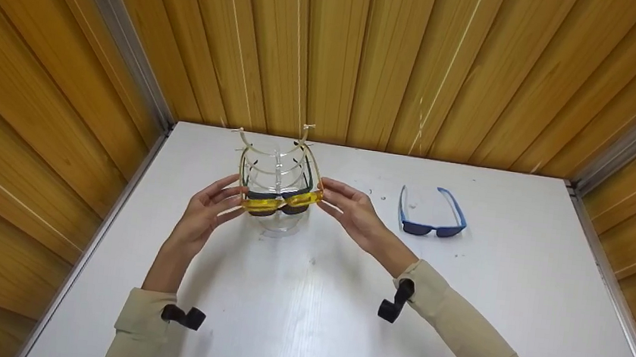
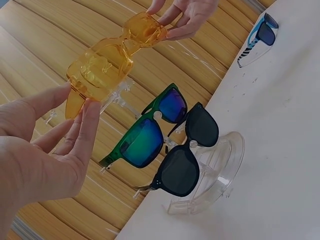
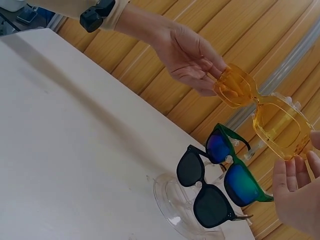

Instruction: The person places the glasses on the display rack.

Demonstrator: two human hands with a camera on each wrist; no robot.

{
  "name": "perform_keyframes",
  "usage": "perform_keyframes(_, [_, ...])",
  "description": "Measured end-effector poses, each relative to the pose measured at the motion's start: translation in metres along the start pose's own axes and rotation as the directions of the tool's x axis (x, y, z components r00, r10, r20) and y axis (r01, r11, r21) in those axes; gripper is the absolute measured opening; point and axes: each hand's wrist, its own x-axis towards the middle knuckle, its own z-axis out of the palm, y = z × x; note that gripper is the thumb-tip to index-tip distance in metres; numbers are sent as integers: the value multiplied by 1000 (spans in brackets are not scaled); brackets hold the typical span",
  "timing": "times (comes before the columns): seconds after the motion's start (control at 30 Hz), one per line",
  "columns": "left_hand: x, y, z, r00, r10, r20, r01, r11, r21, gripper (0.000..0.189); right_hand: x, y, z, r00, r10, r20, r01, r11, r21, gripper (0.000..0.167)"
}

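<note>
Yellow translucent sunglasses (image 1: 262, 203) are held by both hands in front of a clear display stand (image 2: 236, 156). My left hand (image 1: 203, 213) pinches one end of the frame between thumb and fingers. At the opposite end, the fingers and thumb of my right hand (image 1: 356, 213) grip the other hinge. Green-framed sunglasses (image 2: 142, 142) with mirrored blue-green lenses sit on the stand, just below the yellow pair. Lower still on it are black sunglasses (image 2: 180, 170) with dark lenses. In the head view the yellow pair partly covers both.
Blue sunglasses (image 1: 432, 229) with dark lenses lie unfolded on the white table (image 1: 302, 320), right of the stand. Wood-patterned panels (image 1: 338, 55) rise behind the table and at both sides. Above the yellow pair, bare upper tiers of the stand (image 1: 264, 151) show.
</note>
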Motion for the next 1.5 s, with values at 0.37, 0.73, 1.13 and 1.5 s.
perform_keyframes(0.37, [10, 8, 0, 999, 2, -39, -2, 1000, -15, 57, 12, -3, 5, 1000, 9, -23, -9, 1000, -8, 44])
perform_keyframes(0.73, [28, 12, -2, 999, 3, -51, -4, 1000, -26, 53, 30, 0, 7, 996, -31, -86, 29, 999, -31, 42])
perform_keyframes(1.13, [40, 12, -8, 997, 7, -71, -10, 999, -42, 52, 50, 2, 16, 990, -28, -141, 25, 999, -24, 41])
perform_keyframes(1.5, [43, 5, -9, 995, 16, -94, -18, 1000, -21, 49, 52, 12, 16, 984, -24, -175, 26, 1000, 8, 42])
